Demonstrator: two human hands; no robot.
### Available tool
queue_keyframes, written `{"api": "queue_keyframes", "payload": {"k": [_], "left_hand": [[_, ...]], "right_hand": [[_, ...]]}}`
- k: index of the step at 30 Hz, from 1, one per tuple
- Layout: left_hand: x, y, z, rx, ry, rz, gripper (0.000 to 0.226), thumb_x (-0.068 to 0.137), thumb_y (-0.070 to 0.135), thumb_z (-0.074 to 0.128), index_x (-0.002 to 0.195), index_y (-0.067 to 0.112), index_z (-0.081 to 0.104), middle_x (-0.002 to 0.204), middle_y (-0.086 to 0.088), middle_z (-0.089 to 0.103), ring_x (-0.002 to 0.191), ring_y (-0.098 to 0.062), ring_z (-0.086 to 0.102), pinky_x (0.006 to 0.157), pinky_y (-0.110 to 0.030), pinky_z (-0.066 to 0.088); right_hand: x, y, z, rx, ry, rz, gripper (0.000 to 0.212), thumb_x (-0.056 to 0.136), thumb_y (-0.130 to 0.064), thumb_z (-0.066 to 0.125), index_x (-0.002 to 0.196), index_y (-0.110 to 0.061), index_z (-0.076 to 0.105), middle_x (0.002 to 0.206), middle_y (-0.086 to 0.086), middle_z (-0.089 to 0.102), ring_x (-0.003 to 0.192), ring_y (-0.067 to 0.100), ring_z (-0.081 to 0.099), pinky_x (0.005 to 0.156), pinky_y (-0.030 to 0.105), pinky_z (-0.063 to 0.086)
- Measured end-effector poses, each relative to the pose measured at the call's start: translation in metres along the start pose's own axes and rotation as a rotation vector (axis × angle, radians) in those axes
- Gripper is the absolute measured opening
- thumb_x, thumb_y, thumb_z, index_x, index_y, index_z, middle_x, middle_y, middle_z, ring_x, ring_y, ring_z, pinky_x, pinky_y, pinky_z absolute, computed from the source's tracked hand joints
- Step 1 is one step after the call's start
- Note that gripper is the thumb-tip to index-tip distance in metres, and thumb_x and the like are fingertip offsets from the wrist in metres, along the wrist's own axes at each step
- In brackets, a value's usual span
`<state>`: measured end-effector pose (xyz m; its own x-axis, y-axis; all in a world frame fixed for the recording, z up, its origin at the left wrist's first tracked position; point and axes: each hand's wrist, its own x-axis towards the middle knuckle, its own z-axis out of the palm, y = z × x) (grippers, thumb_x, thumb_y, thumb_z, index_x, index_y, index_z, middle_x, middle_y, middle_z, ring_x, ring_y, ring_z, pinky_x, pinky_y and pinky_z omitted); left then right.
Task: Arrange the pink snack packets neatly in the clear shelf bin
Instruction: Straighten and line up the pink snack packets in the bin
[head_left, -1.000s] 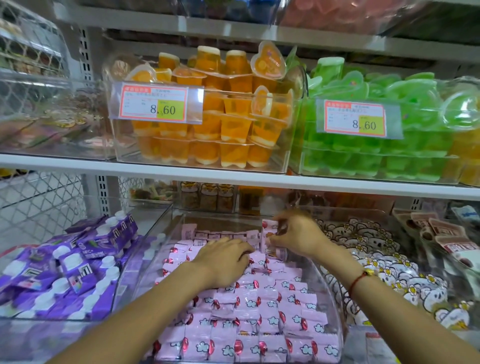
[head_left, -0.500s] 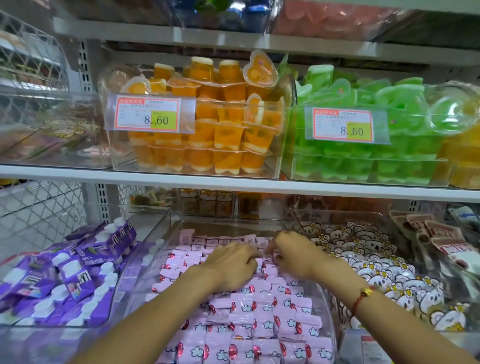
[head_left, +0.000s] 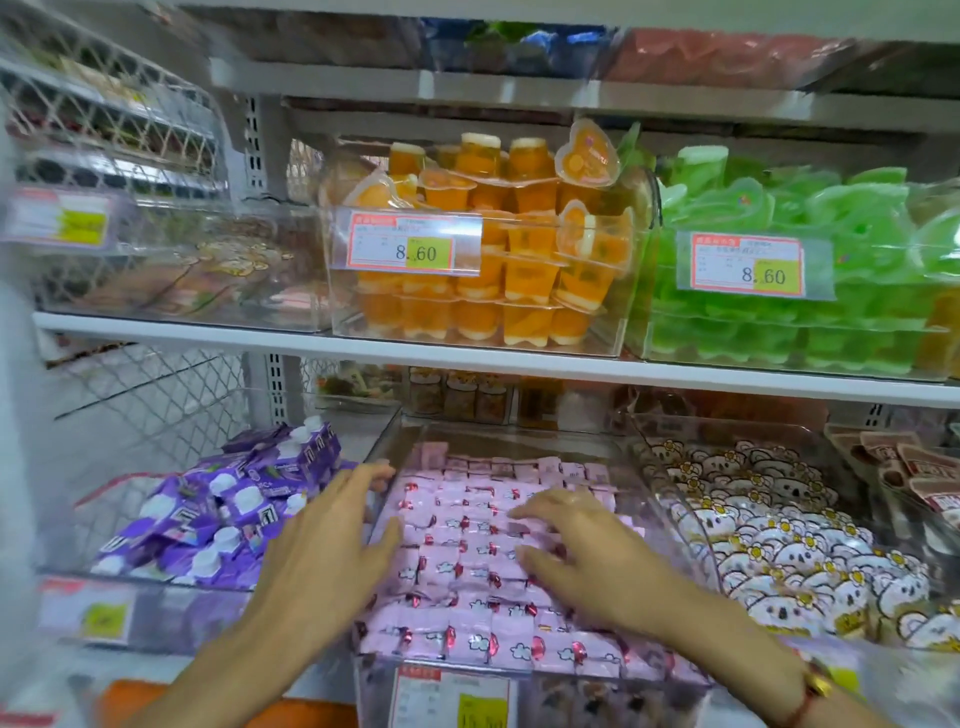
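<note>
Several pink snack packets (head_left: 462, 545) lie in flat rows inside the clear shelf bin (head_left: 509, 434) on the lower shelf. My left hand (head_left: 332, 545) hovers at the bin's left wall with its fingers spread and straight, holding nothing. My right hand (head_left: 582, 551) lies over the packets on the right half of the bin, fingers stretched out flat toward the left, touching the top layer. A red bracelet sits on my right wrist.
A bin of purple pouches (head_left: 218, 509) stands to the left and a bin of white bear packets (head_left: 779, 535) to the right. Above the shelf board (head_left: 467, 358) are bins of orange jelly cups (head_left: 483, 249) and green jelly cups (head_left: 810, 270).
Both hands have pulled back from the far middle of the bin and spread apart. My right hand has let go of the upright packet, and its fingers now lie flat.
</note>
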<state>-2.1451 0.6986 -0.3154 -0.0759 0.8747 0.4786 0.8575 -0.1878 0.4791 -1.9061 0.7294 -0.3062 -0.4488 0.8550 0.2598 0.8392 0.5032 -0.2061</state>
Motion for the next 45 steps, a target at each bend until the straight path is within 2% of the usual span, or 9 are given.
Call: {"api": "queue_keyframes", "payload": {"k": [4, 13, 16, 19, 22, 30, 34, 41, 45], "left_hand": [[-0.010, -0.004, 0.008, -0.115, -0.067, -0.100, 0.035, 0.091, 0.024, 0.055, 0.124, 0.036, 0.054, 0.100, 0.005, 0.071, 0.092, -0.016, 0.067, 0.070, -0.029, 0.046], [-0.006, -0.002, 0.009, -0.244, -0.137, -0.139, 0.025, 0.088, 0.033, 0.057, 0.101, 0.053, 0.053, 0.084, 0.028, 0.064, 0.074, 0.004, 0.063, 0.073, -0.027, 0.051], [-0.002, -0.004, 0.011, -0.325, -0.134, -0.156, 0.017, 0.090, 0.040, 0.055, 0.106, 0.047, 0.054, 0.086, 0.032, 0.059, 0.077, 0.009, 0.060, 0.078, -0.026, 0.051], [-0.006, -0.005, 0.017, -0.395, -0.134, -0.165, 0.026, 0.092, 0.043, 0.051, 0.118, 0.044, 0.052, 0.099, 0.024, 0.062, 0.090, 0.000, 0.060, 0.085, -0.031, 0.051], [-0.008, -0.009, 0.021, -0.475, -0.127, -0.179, 0.025, 0.090, 0.045, 0.051, 0.114, 0.051, 0.053, 0.111, 0.022, 0.062, 0.098, -0.003, 0.060, 0.090, -0.033, 0.049], [0.001, -0.017, 0.019, -0.508, -0.122, -0.206, 0.020, 0.080, 0.040, 0.064, 0.098, 0.048, 0.063, 0.094, 0.026, 0.067, 0.077, 0.007, 0.061, 0.079, -0.028, 0.052], [0.001, -0.016, 0.017, -0.535, -0.133, -0.214, 0.029, 0.071, 0.050, 0.058, 0.099, 0.048, 0.063, 0.094, 0.028, 0.066, 0.075, 0.003, 0.063, 0.076, -0.035, 0.054], [-0.003, -0.016, 0.016, -0.525, -0.134, -0.195, 0.024, 0.084, 0.039, 0.063, 0.105, 0.048, 0.062, 0.090, 0.033, 0.062, 0.067, 0.005, 0.059, 0.075, -0.035, 0.054], [-0.004, -0.017, 0.016, -0.506, -0.138, -0.165, 0.022, 0.083, 0.045, 0.059, 0.102, 0.056, 0.058, 0.093, 0.041, 0.056, 0.071, 0.009, 0.057, 0.077, -0.027, 0.050]], "right_hand": [[-0.003, -0.006, 0.029, -0.059, -0.107, 0.058, 0.049, 0.099, -0.051, 0.029, 0.144, -0.034, 0.034, 0.151, -0.003, 0.033, 0.138, 0.015, 0.025, 0.114, 0.029, 0.019], [0.015, 0.002, -0.011, -0.072, -0.375, 0.120, 0.046, 0.091, -0.059, 0.041, 0.125, -0.034, 0.058, 0.124, -0.006, 0.061, 0.111, 0.018, 0.057, 0.092, 0.030, 0.046], [0.049, -0.002, -0.013, -0.053, -0.232, 0.151, 0.034, 0.093, -0.048, 0.047, 0.094, -0.022, 0.069, 0.102, 0.001, 0.070, 0.092, 0.025, 0.065, 0.078, 0.037, 0.055], [0.091, -0.004, 0.010, -0.045, -0.003, 0.114, 0.015, 0.093, -0.028, 0.051, 0.092, -0.023, 0.065, 0.096, 0.000, 0.068, 0.088, 0.021, 0.063, 0.079, 0.040, 0.054], [0.123, -0.004, 0.035, 0.013, -0.042, 0.118, 0.018, 0.094, -0.030, 0.053, 0.106, -0.023, 0.064, 0.102, 0.000, 0.068, 0.087, 0.018, 0.063, 0.081, 0.040, 0.055], [0.157, 0.007, 0.043, 0.024, -0.180, 0.052, 0.025, 0.085, -0.025, 0.068, 0.109, -0.018, 0.069, 0.114, -0.001, 0.067, 0.075, 0.003, 0.053, 0.067, 0.018, 0.044], [0.160, 0.001, 0.039, -0.004, -0.251, 0.035, 0.022, 0.088, -0.021, 0.064, 0.109, -0.016, 0.069, 0.113, 0.001, 0.067, 0.083, 0.010, 0.058, 0.074, 0.022, 0.047], [0.151, -0.011, 0.051, -0.136, -0.031, 0.041, 0.019, 0.094, -0.018, 0.047, 0.088, -0.011, 0.064, 0.090, 0.008, 0.064, 0.080, 0.024, 0.061, 0.072, 0.034, 0.052], [0.149, -0.015, 0.044, 0.146, 0.131, 0.134, 0.015, 0.098, -0.016, 0.042, 0.090, -0.010, 0.054, 0.090, 0.009, 0.056, 0.075, 0.023, 0.061, 0.071, 0.040, 0.055]]}}
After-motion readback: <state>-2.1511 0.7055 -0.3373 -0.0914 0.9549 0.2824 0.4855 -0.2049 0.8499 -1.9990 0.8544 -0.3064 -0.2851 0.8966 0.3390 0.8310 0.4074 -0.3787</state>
